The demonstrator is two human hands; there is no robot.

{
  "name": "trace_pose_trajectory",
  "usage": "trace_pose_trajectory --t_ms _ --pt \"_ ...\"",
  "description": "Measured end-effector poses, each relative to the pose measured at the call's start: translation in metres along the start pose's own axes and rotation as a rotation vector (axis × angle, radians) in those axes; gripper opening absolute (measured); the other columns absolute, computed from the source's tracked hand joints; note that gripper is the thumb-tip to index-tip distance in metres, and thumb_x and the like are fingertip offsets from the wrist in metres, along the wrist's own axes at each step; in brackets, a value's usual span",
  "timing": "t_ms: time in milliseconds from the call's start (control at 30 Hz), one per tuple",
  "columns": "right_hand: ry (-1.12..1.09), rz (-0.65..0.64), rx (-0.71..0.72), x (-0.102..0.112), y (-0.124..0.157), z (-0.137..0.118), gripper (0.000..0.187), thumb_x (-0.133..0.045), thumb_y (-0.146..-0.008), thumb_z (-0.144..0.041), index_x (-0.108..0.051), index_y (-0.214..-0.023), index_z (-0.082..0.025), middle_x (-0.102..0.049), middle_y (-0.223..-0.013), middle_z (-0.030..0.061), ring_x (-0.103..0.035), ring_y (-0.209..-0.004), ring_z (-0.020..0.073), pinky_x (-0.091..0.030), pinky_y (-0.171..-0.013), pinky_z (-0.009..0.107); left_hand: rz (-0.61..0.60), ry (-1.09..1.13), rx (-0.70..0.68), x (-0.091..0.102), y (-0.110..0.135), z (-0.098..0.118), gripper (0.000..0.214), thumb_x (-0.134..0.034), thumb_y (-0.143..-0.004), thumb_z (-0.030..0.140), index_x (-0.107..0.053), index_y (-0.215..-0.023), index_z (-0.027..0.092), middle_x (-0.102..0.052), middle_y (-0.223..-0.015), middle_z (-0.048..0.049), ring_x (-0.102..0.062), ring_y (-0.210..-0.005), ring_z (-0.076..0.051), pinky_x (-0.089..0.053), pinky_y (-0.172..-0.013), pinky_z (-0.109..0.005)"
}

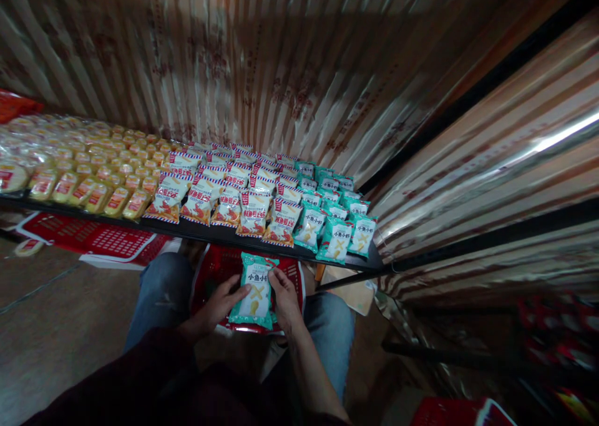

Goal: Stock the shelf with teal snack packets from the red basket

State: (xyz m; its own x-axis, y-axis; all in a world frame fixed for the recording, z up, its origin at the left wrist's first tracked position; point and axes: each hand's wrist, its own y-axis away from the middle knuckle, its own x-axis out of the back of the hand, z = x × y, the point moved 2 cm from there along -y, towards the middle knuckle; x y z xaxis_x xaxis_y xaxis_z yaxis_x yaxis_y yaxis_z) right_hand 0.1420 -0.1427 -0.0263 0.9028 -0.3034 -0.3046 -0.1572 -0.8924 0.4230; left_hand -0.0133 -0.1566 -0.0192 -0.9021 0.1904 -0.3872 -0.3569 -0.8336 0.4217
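Packet (255,292) is sitting between the half-curled left hand (223,302) and right hand (286,296) pinching its edges. Uneven pinching is perhaps risking a drop into the basket (219,261) below them.

The scene is dimly lit overall. A hard streak of glare is thrown along the right-hand sheeting (564,134) near three o'clock, and softer glints are caught on the clear-wrapped goods (42,138) at nine. A broad shadow is cast on the back sheeting (355,27) at one. The teal packet (255,295), toward seven, is rendered legibly; the red goods (555,319) at four are blurred in gloom. Shapes are stretched toward the edges.
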Motion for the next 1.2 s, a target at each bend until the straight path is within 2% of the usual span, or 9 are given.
trace_pose_trajectory --t_ms 233,333,433,567,667,800,933,1067,1200 --pt "0.099 0.075 -0.037 0.013 0.009 0.023 0.057 -0.075 -0.062 -0.054 -0.065 -0.110 -0.024 -0.067 -0.113 0.0030 -0.059 -0.109 0.0216 -0.047 -0.091 0.034 0.323 -0.137 -0.024 0.019 -0.019 -0.027 0.062 -0.072 -0.059 0.060 -0.059 -0.101 0.016 -0.070 -0.103 -0.0113 -0.065 -0.096 -0.029 -0.051 -0.081 -0.037" --pt "0.164 0.006 -0.080 0.013 0.015 0.036 0.058 -0.077 -0.061 -0.053 -0.065 -0.110 -0.026 -0.068 -0.109 0.0030 -0.060 -0.109 0.0229 -0.045 -0.096 0.037 0.429 -0.206 -0.006 0.026 -0.026 -0.037 0.053 -0.071 -0.062 0.055 -0.060 -0.098 0.017 -0.070 -0.101 -0.0123 -0.063 -0.102 -0.032 -0.050 -0.082 -0.039" --pt "0.227 -0.097 -0.069 0.006 0.020 0.043 0.055 -0.075 -0.063 -0.053 -0.065 -0.110 -0.027 -0.068 -0.113 0.0027 -0.057 -0.115 0.0239 -0.040 -0.102 0.041 0.468 -0.252 -0.001 0.024 -0.028 -0.043 0.050 -0.068 -0.064 0.054 -0.060 -0.097 0.017 -0.069 -0.103 -0.0131 -0.061 -0.106 -0.032 -0.048 -0.084 -0.039" --pt "0.206 -0.103 -0.027 -0.002 0.021 0.045 0.050 -0.073 -0.067 -0.050 -0.064 -0.111 -0.027 -0.065 -0.118 0.0024 -0.055 -0.117 0.0218 -0.037 -0.104 0.037 0.417 -0.259 -0.001 0.012 -0.029 -0.044 0.047 -0.060 -0.069 0.057 -0.062 -0.097 0.019 -0.067 -0.108 -0.0114 -0.062 -0.102 -0.029 -0.050 -0.076 -0.035" --pt "0.053 -0.030 -0.166 0.004 0.016 0.050 0.051 -0.074 -0.066 -0.047 -0.063 -0.110 -0.024 -0.070 -0.106 0.0033 -0.064 -0.101 0.0218 -0.048 -0.090 0.036 0.353 -0.238 0.005 0.008 -0.030 -0.043 0.045 -0.058 -0.070 0.057 -0.065 -0.094 0.020 -0.068 -0.109 -0.0095 -0.064 -0.096 -0.026 -0.051 -0.069 -0.032" --pt "-0.051 0.000 -0.279 0.017 0.010 0.057 0.053 -0.077 -0.060 -0.042 -0.062 -0.107 -0.022 -0.072 -0.096 0.0029 -0.068 -0.083 0.0211 -0.053 -0.071 0.033 0.367 -0.208 0.015 0.019 -0.036 -0.044 0.048 -0.061 -0.068 0.057 -0.064 -0.096 0.019 -0.066 -0.113 -0.0107 -0.062 -0.100 -0.026 -0.049 -0.078 -0.034" --pt "-0.109 0.014 -0.322 0.022 0.010 0.058 0.053 -0.076 -0.061 -0.039 -0.060 -0.109 -0.024 -0.071 -0.102 0.0018 -0.068 -0.083 0.0201 -0.053 -0.068 0.032 0.380 -0.161 0.097 0.037 -0.045 -0.048 0.063 -0.066 -0.061 0.064 -0.061 -0.101 0.016 -0.061 -0.123 -0.0160 -0.056 -0.114 -0.029 -0.046 -0.088 -0.036" --pt "-0.172 -0.014 -0.330 0.016 0.012 0.053 0.052 -0.076 -0.059 -0.037 -0.062 -0.107 -0.022 -0.071 -0.100 0.0042 -0.068 -0.084 0.0227 -0.054 -0.068 0.033 0.247 -0.087 0.196 0.039 -0.045 -0.050 0.074 -0.064 -0.057 0.072 -0.062 -0.105 0.015 -0.062 -0.120 -0.0170 -0.059 -0.111 -0.030 -0.048 -0.085 -0.039" --pt "-0.162 -0.054 -0.284 0.011 0.010 0.053 0.053 -0.076 -0.059 -0.038 -0.063 -0.108 -0.022 -0.072 -0.098 0.0042 -0.068 -0.085 0.0233 -0.054 -0.072 0.035 0.118 -0.023 0.240 0.029 -0.035 -0.049 0.071 -0.070 -0.056 0.068 -0.063 -0.106 0.018 -0.068 -0.110 -0.0123 -0.064 -0.102 -0.028 -0.050 -0.082 -0.038"
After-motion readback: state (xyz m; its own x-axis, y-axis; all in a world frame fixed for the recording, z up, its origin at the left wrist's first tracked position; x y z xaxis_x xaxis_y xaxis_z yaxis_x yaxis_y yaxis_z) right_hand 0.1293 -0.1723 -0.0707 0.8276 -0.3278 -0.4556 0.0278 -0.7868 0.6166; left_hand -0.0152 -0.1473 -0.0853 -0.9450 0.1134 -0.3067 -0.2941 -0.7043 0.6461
